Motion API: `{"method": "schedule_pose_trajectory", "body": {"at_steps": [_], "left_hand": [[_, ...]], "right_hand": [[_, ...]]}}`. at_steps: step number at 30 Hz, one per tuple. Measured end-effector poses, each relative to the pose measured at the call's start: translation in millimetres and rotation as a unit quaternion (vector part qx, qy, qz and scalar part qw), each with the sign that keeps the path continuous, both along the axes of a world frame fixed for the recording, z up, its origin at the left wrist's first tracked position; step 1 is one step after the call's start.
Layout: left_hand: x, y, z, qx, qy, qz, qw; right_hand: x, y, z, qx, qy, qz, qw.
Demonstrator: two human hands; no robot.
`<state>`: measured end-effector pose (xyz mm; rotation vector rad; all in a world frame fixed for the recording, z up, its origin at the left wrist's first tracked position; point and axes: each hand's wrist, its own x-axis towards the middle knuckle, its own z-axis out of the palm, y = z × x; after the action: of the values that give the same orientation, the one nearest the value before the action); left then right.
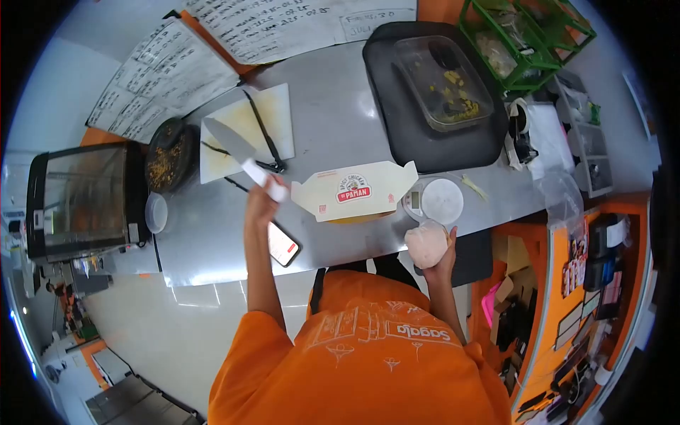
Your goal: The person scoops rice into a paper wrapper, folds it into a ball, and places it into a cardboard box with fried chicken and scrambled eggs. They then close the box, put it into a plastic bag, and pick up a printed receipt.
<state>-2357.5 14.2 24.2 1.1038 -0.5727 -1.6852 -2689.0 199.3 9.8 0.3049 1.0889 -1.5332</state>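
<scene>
While the left hand (pixel 261 202) has its grip closed round the white handle of a knife (pixel 237 150), the right hand (pixel 445 256) cups a pale pink lump (pixel 425 244) from below, fingers wrapped partly round it. I can't tell what the lump is; it may be bagged.

The knife's long axis runs from the grip up and to the left, with the blade raised over the near corner of the cutting board (pixel 244 117) and the tip pointing away from the body. A flat printed carton (pixel 354 191) lies on the desk (pixel 333 127) between the two hands, long axis left to right. Its left end is just beside the knife handle, and its right end is near the scale (pixel 439 200). The lump is held at the desk's near edge, just in front of the scale, so the right hand is the nearer one to both.

Counts — one knife, one lump, one carton, one scale, one board, one pair of black tongs (pixel 265 134) on the board, and one phone (pixel 283 244) by the left forearm.
</scene>
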Motion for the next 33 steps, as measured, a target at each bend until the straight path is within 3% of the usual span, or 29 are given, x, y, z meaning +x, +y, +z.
{"method": "schedule_pose_trajectory", "body": {"at_steps": [4, 7, 11, 12, 14, 16, 18, 19, 21, 24, 27, 28, 31, 32, 33], "left_hand": [[39.8, -63.6, -24.2, 0.061, 0.014, 0.015, 0.998], [54.5, -83.5, -44.4, 0.092, -0.056, -0.014, 0.994], [59.8, -89.2, -49.8, 0.165, -0.284, -0.070, 0.942], [65.3, -92.4, -52.2, 0.160, -0.439, -0.137, 0.873], [81.3, -96.5, -55.7, 0.132, -0.700, -0.258, 0.652], [37.7, -54.8, 6.2, -0.117, -0.574, -0.320, 0.745], [6.9, -24.9, 31.4, -0.320, -0.401, -0.453, 0.729], [-16.7, -14.0, 46.1, -0.279, -0.403, -0.501, 0.713], [-45.0, 3.7, 41.3, -0.346, -0.563, -0.416, 0.624], [-43.5, -12.3, -10.2, -0.401, -0.550, -0.309, 0.664], [-62.5, -17.8, 1.3, -0.346, -0.503, -0.161, 0.776], [-67.9, -16.4, -5.3, -0.351, -0.528, -0.064, 0.771], [-78.5, -15.1, -16.5, -0.488, -0.645, 0.151, 0.568], [-74.8, -16.1, -29.0, -0.552, -0.649, 0.149, 0.503], [-74.9, -13.9, -30.6, -0.546, -0.664, 0.120, 0.497]], "right_hand": [[17.2, -6.1, -20.4, 0.000, 0.007, 0.007, 1.000], [31.3, -11.4, -27.8, 0.007, 0.010, 0.013, 1.000], [47.2, -32.4, -18.5, 0.027, 0.041, 0.005, 0.999], [50.2, -39.3, -13.5, 0.029, 0.049, 0.005, 0.998], [55.6, -48.7, -12.8, 0.023, 0.057, 0.014, 0.998], [59.8, -58.6, -8.8, 0.020, 0.052, 0.034, 0.998], [66.5, -74.8, 6.3, 0.013, 0.049, 0.036, 0.998], [69.6, -81.7, 5.6, 0.000, 0.043, 0.033, 0.999], [74.1, -94.4, 3.7, -0.027, 0.033, 0.023, 0.999], [74.9, -115.0, 7.8, -0.028, 0.092, 0.051, 0.994], [75.3, -124.4, -11.2, -0.040, 0.143, 0.055, 0.987], [75.9, -125.6, -10.1, -0.045, 0.149, 0.060, 0.986], [78.1, -126.8, -15.1, -0.032, 0.166, 0.045, 0.985], [77.8, -127.0, -16.8, -0.023, 0.172, 0.035, 0.984], [77.9, -127.4, -16.2, -0.008, 0.187, 0.041, 0.982]]}}
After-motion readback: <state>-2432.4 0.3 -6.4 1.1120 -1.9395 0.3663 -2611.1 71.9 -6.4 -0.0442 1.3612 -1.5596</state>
